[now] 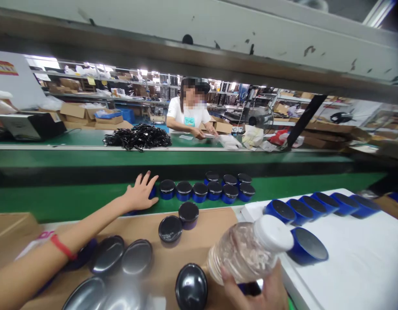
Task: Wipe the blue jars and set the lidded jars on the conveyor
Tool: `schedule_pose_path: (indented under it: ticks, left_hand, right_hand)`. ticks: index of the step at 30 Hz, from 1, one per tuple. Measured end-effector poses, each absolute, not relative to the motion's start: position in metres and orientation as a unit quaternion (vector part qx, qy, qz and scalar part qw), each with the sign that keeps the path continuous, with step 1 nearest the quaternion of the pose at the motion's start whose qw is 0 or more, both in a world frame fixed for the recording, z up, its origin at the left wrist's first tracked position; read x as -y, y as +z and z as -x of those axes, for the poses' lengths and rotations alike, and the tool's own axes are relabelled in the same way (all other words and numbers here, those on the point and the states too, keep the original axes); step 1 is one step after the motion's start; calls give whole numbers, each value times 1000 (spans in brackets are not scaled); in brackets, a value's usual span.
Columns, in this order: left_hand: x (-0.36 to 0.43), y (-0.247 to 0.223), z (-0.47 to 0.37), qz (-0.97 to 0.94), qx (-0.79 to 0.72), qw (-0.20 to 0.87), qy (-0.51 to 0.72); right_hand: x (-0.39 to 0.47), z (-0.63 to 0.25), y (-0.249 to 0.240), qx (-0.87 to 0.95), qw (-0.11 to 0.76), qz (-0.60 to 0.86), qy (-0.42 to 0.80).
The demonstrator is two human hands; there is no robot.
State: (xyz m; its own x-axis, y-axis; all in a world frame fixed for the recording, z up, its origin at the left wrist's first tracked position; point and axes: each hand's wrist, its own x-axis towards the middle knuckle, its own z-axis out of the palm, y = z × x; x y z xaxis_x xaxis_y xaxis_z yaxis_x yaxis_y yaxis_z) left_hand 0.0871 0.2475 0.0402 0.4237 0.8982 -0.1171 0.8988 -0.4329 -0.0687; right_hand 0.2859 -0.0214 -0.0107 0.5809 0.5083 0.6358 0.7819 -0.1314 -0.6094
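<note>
My left hand [141,193] reaches forward onto the green belt [89,200], fingers spread, resting against a blue jar with a black lid at the left end of a row of such jars [199,191]. My right hand [255,290] is at the bottom edge, gripping a clear plastic bottle [247,252] with a white cap, tilted toward the upper right. Two more black-lidded jars [179,221] stand on the brown cardboard [205,234] between my hands. Several jars [121,262] lie close to me on the cardboard.
A row of blue jars on their sides [318,204] lies on a white surface [363,258] at right. Across the belt a person in a white shirt [188,114] works beside a heap of black cables [137,137]. Cardboard boxes and shelves fill the background.
</note>
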Motion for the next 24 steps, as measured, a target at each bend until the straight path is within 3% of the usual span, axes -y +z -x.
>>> schedule_pose_path:
  ticks: [6,15,24]
  left_hand:
    - [-249,28,-79,-820,-570,-33,-28]
    - [-214,68,-21,-926,-352,118,-71]
    - [-177,57,6,-911,-349,212,-56]
  right_hand:
    - [25,-291,-10,447,498,737,-95]
    - [26,-292,-6,465,501,724,-89]
    - [27,-289,-4,442,510,735,-67]
